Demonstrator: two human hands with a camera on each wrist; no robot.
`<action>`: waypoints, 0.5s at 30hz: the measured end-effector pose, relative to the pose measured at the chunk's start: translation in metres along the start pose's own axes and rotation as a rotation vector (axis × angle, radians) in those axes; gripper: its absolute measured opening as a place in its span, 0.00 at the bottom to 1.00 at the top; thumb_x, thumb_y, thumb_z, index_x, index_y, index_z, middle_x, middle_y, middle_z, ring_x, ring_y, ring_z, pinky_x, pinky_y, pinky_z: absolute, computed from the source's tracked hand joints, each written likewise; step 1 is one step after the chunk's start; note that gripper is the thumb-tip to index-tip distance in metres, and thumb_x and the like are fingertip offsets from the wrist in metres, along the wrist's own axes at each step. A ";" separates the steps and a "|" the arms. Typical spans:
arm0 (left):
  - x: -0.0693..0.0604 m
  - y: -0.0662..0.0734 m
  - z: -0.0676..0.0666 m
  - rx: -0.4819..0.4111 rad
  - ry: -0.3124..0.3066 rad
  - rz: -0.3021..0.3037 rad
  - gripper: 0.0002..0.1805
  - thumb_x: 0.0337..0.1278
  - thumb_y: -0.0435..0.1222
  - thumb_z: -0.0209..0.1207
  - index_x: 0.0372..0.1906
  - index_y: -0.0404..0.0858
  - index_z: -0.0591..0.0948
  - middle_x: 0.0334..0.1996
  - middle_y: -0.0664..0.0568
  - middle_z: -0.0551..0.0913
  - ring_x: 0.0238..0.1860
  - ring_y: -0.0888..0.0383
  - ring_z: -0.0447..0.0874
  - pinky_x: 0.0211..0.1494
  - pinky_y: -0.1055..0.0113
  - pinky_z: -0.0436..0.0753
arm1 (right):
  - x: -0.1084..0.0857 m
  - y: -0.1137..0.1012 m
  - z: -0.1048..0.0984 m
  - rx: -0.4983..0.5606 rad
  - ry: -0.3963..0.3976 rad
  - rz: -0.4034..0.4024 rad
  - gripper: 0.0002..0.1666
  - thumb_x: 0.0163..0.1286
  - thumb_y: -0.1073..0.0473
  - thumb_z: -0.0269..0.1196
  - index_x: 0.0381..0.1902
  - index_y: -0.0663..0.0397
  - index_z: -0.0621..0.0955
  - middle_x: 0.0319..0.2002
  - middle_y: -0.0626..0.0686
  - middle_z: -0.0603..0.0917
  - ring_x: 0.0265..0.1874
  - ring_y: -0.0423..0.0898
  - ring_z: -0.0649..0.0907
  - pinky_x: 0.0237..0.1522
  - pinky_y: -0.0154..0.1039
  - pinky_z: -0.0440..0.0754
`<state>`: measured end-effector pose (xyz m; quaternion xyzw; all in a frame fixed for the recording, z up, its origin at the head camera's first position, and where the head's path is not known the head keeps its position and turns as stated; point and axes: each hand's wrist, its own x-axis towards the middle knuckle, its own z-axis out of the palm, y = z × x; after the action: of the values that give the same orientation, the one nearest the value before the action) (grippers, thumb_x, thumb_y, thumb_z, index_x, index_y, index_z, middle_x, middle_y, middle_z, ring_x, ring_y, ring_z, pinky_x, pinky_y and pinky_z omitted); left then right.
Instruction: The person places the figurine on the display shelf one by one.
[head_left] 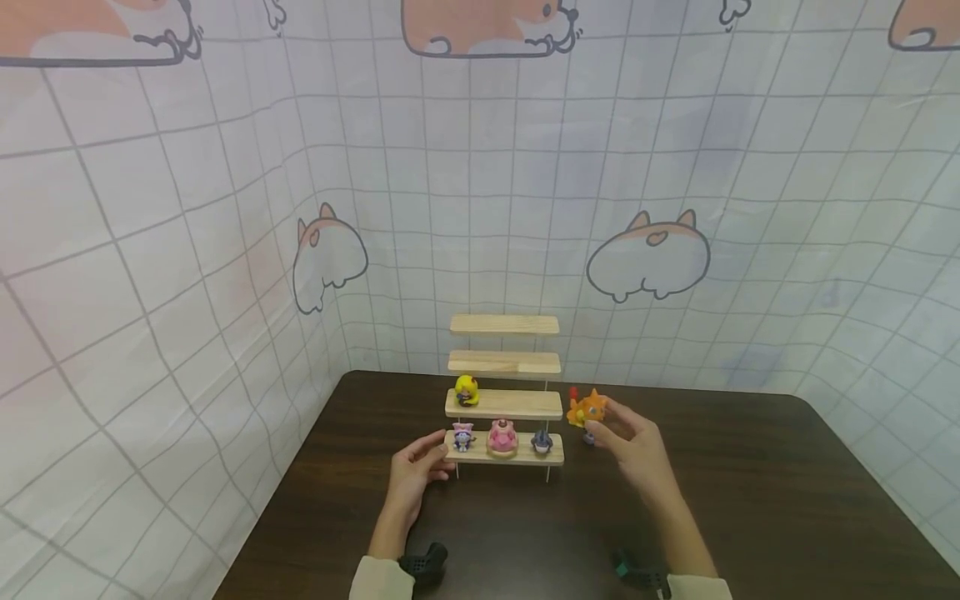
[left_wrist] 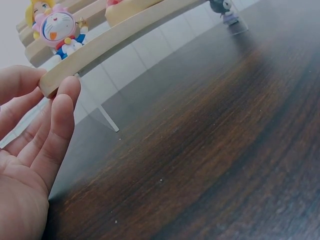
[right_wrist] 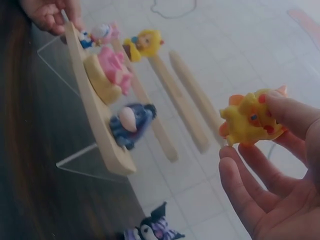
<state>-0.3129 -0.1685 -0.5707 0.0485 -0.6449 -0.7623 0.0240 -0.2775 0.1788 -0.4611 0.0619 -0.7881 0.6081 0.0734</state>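
Observation:
My left hand (head_left: 412,471) pinches the left end of the lowest board of a stepped wooden display rack (head_left: 555,455) between thumb and fingers. On that board stand a blue-and-white cat figurine (left_wrist: 59,31) in a pink hood, a pink figurine (head_left: 502,439) on a tan base, and a blue-grey donkey figurine (right_wrist: 132,124). One tier up, at the left, is a yellow-haired figurine (head_left: 467,392). Just right of the rack, my right hand (head_left: 633,442) holds a yellow-orange figurine (right_wrist: 252,120) in the air by thumb and fingertips.
Behind the right hand, a black-and-purple figurine (right_wrist: 156,226) stands on the dark wooden table (head_left: 750,483), partly hidden in the head view. Clear legs (left_wrist: 107,117) carry the rack. A white grid-patterned cloth (head_left: 487,208) hangs behind the table.

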 end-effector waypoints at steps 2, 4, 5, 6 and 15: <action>0.001 0.001 0.000 0.002 0.005 -0.001 0.23 0.68 0.36 0.64 0.64 0.33 0.80 0.34 0.54 0.89 0.31 0.59 0.90 0.34 0.68 0.88 | 0.000 -0.001 0.005 0.002 -0.012 -0.009 0.37 0.72 0.54 0.68 0.74 0.62 0.70 0.66 0.66 0.77 0.57 0.51 0.85 0.48 0.32 0.87; 0.001 0.001 0.001 0.002 0.009 -0.004 0.22 0.67 0.35 0.65 0.63 0.33 0.81 0.35 0.53 0.89 0.31 0.59 0.90 0.34 0.68 0.88 | -0.001 -0.002 0.010 0.011 -0.020 -0.019 0.36 0.72 0.55 0.68 0.73 0.63 0.71 0.66 0.66 0.78 0.57 0.54 0.85 0.48 0.33 0.87; 0.001 0.001 0.001 0.001 0.011 -0.006 0.22 0.67 0.35 0.65 0.63 0.33 0.81 0.35 0.53 0.89 0.31 0.59 0.90 0.34 0.68 0.88 | -0.001 -0.002 0.013 0.021 -0.023 -0.019 0.36 0.72 0.56 0.68 0.72 0.63 0.72 0.65 0.66 0.78 0.57 0.54 0.85 0.48 0.34 0.88; 0.001 0.001 0.001 0.003 0.011 -0.007 0.22 0.66 0.35 0.65 0.63 0.34 0.81 0.35 0.53 0.89 0.31 0.59 0.90 0.34 0.68 0.88 | -0.001 -0.003 0.015 0.025 -0.028 -0.018 0.35 0.71 0.57 0.68 0.72 0.63 0.72 0.64 0.66 0.79 0.55 0.54 0.86 0.47 0.34 0.88; 0.001 -0.001 0.000 0.003 0.004 0.014 0.24 0.67 0.36 0.65 0.65 0.33 0.80 0.39 0.53 0.89 0.32 0.59 0.90 0.34 0.68 0.87 | -0.004 -0.004 0.034 -0.006 -0.051 -0.048 0.34 0.70 0.54 0.69 0.69 0.62 0.75 0.58 0.63 0.83 0.53 0.53 0.86 0.46 0.36 0.88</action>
<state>-0.3135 -0.1685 -0.5714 0.0453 -0.6464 -0.7610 0.0305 -0.2743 0.1446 -0.4669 0.0960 -0.7898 0.6020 0.0679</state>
